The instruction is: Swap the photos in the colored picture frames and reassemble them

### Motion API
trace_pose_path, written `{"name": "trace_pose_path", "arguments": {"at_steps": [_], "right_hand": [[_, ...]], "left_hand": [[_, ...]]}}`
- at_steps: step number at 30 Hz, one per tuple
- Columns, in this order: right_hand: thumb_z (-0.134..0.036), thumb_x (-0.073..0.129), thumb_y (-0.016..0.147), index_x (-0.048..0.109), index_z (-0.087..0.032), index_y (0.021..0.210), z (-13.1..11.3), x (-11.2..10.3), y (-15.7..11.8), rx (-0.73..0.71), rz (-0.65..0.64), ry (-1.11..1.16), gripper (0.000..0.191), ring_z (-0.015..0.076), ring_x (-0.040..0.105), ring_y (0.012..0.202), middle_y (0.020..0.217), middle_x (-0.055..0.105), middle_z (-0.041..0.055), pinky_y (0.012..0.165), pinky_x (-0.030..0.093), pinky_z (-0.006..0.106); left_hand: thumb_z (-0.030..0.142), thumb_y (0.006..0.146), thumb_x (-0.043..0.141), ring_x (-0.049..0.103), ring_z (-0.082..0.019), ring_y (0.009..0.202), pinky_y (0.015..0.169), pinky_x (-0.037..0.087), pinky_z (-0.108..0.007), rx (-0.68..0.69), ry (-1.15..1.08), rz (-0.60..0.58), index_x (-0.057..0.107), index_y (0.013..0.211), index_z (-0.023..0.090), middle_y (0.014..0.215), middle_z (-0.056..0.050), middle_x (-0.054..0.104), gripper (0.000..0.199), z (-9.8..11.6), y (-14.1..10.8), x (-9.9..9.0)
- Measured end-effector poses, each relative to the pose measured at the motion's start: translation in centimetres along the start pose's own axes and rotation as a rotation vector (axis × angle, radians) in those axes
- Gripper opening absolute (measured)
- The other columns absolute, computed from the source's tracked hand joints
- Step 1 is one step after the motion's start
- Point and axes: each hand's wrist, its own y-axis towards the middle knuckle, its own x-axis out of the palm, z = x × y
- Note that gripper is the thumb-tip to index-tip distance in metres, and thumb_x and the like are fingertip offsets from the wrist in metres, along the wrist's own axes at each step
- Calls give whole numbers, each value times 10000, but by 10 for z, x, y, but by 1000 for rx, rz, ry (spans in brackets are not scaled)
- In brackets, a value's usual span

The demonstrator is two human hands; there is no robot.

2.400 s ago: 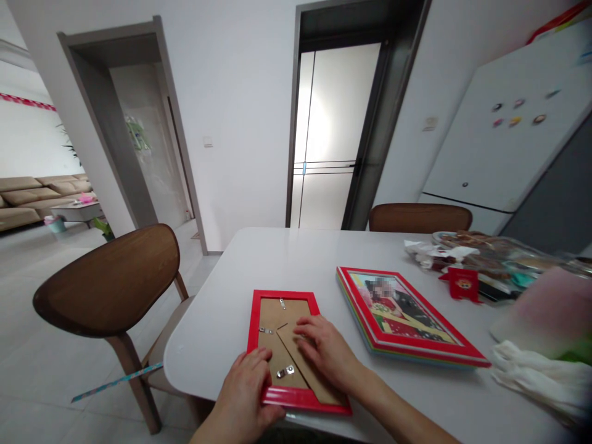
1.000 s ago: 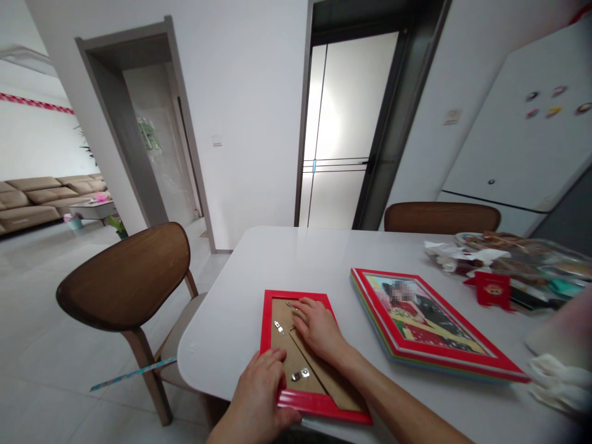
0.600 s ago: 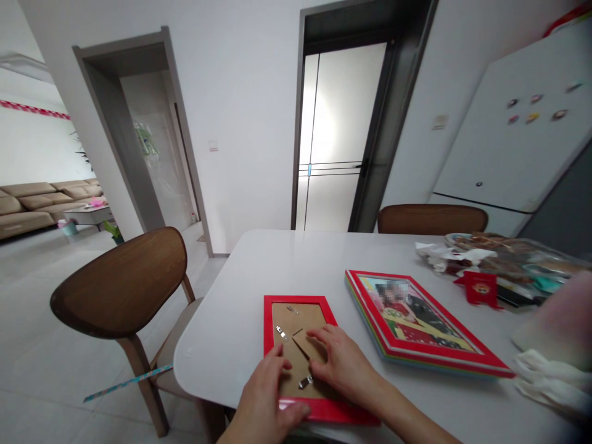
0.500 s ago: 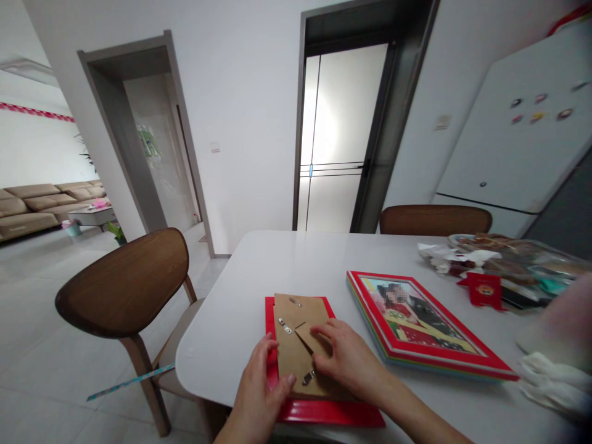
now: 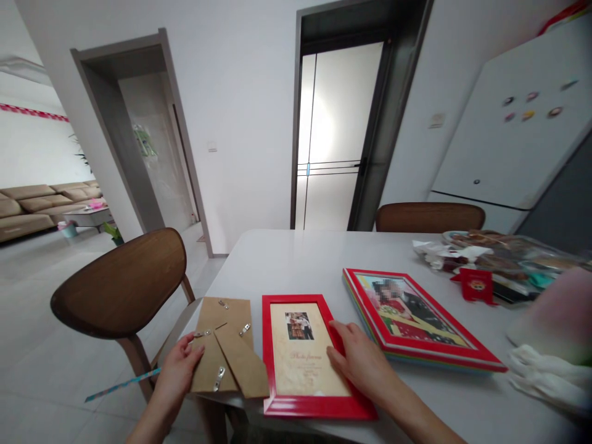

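Now, the red frame [image 5: 319,407]: glossy red rails, flat on the table [image 5: 287,256] by its near edge, toward the near left corner.
Insert [image 5: 300,373]: a cream sheet inside those rails, with a small photo [image 5: 300,325] of people toward its far end and reddish script below, the large line reading "Photo frame", the smaller lines too faint for me to read.
Backing board [image 5: 226,350]: plain brown, just left of the frame, slightly tilted over the table's near left corner; I cannot tell how much of it rests on the tabletop.
Metal clips [image 5: 219,378]: four small silver ones, spread around the board.
Stand flap [image 5: 247,367]: a brown strip slanting across the board toward its near right corner.
My left hand [image 5: 178,367]: fingers and thumb pinched on the board's left edge, so the board lies to its right.
My right hand [image 5: 358,364]: on the frame's right rail, thumb and fingers slightly apart, the frame to its left; whether it grips or merely rests, I cannot tell.
Stacked frames [image 5: 416,314]: right of that hand, farther from the table's near edge, a red-bordered picture on top.
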Motion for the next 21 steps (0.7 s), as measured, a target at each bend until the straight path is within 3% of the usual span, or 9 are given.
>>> {"name": "trace_pose_path", "arguments": {"at_steps": [3,7,9,11,14,16,18,21], "right_hand": [[-166,415,704,425,-81,1158,1,4,1,60,-23,-16,463,224,544,861,937,563,144,766,382,304],[-115,438,629,397,-43,1150,-3,-4,4,117,12,159,527,253,543,878,971,566,181,767,385,333],[-133,436,622,336,-63,1189,-4,-10,2,216,-23,455,580,241,581,765,895,600,153,690,421,340],[-158,427,630,221,-123,1256,-8,-17,-2,334,-122,893,660,212,600,636,808,629,95,597,445,329],[-161,477,598,87,-206,1300,-17,-26,-10,414,-216,1417,804,185,610,591,771,648,35,573,457,311],[-170,544,568,90,-231,1303,-23,-32,-14,417,-205,1513,866,169,597,544,712,648,2,568,456,304],[-215,605,556,120,-241,1302,-27,-35,-14,387,-186,1491,890,143,548,451,603,619,-37,522,441,286],[-285,635,562,149,-220,1301,-26,-36,-12,319,-183,1400,886,114,478,391,488,537,-76,445,390,237]], "left_hand": [[178,608,575,640,-208,671,632,498,-312,53,179,50,530,856,164,622,-3,652,252,-4,8,-10],[193,543,603,510,-298,1005,908,327,-466,235,381,131,543,948,150,942,-79,616,412,2,8,-1],[205,552,590,425,-288,1100,970,251,-458,330,432,133,535,986,145,1079,-95,551,442,6,-1,17],[218,593,568,406,-251,1121,980,265,-420,420,460,89,519,1027,154,1136,-90,518,441,10,-17,43],[205,673,527,360,-237,1162,972,285,-440,636,530,-98,443,1132,171,1233,-99,439,467,15,-49,93],[201,632,591,306,-258,1192,971,287,-456,755,556,-263,354,1208,180,1298,-111,356,623,19,-69,124],[180,616,603,297,-278,1190,959,301,-470,846,558,-318,320,1228,170,1306,-128,335,675,25,-81,145],[72,634,504,415,-239,1087,906,377,-413,983,534,-349,332,1212,180,1186,-112,460,611,35,-85,155]]}}
